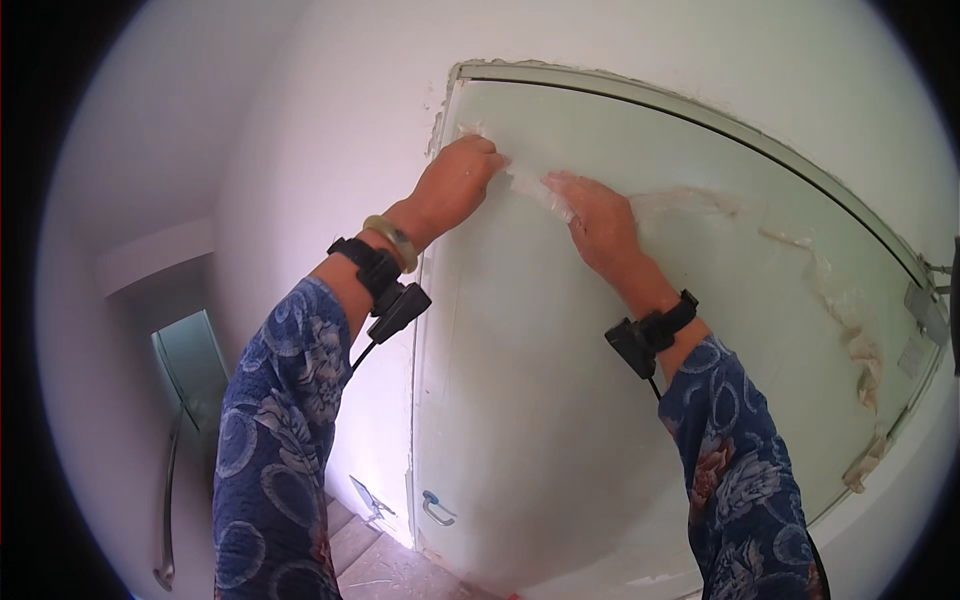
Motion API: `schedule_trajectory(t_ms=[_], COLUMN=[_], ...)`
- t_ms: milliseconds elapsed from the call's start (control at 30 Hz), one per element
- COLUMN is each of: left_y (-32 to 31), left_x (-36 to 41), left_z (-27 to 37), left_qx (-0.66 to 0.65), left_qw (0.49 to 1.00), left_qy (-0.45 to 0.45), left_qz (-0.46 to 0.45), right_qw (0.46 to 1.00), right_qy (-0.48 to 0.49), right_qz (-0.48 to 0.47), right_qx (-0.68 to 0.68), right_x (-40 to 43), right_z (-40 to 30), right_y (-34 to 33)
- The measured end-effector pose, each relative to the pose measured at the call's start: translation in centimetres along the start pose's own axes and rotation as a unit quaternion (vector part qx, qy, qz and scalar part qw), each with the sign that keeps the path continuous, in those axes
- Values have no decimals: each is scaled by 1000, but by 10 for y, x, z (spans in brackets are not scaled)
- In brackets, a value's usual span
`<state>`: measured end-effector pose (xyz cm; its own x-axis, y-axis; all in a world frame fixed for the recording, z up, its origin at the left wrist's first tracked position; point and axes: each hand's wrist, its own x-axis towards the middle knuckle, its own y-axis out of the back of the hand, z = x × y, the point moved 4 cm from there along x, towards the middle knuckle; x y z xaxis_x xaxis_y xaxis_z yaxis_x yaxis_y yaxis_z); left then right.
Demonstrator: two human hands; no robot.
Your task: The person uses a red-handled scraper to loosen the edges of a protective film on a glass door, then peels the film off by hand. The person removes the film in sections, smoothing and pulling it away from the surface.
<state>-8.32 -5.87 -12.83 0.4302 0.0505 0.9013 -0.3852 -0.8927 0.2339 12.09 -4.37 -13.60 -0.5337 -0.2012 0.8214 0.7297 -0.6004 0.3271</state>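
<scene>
A pale green door (517, 360) fills the space before me. Wrinkled clear plastic film (534, 187) clings to its upper part and runs as a ragged strip between my two hands. My left hand (461, 180), near the door's upper left corner, has its fingers curled, with the thumb and fingertips pinching the strip's left end. Lower and to the right, my right hand (604, 221) has its fingers close together over the bunched film, which shows below them. Its palm is turned towards the door and hidden.
More torn film (862, 360) hangs down the door's right side. A metal door closer (926, 311) sits at the upper right. Low on the left is a door handle (437, 510). Steps (352, 544) and a handrail (169, 502) lie at the lower left.
</scene>
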Motion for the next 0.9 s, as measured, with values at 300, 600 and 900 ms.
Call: schedule_trajectory(t_ms=[300, 600, 900], left_y=[-26, -61, -41], left_x=[-5, 11, 20], left_z=[-8, -49, -12], left_qx=[46, 81, 136], left_qw=[990, 987, 988], left_qy=[86, 93, -5], left_qz=[104, 105, -76], right_qw=[1000, 993, 954], right_qy=[-7, -73, -10], right_qz=[10, 22, -28], right_qx=[17, -87, -299], right_x=[-5, 12, 1], right_z=[9, 3, 29], right_y=[-6, 9, 2])
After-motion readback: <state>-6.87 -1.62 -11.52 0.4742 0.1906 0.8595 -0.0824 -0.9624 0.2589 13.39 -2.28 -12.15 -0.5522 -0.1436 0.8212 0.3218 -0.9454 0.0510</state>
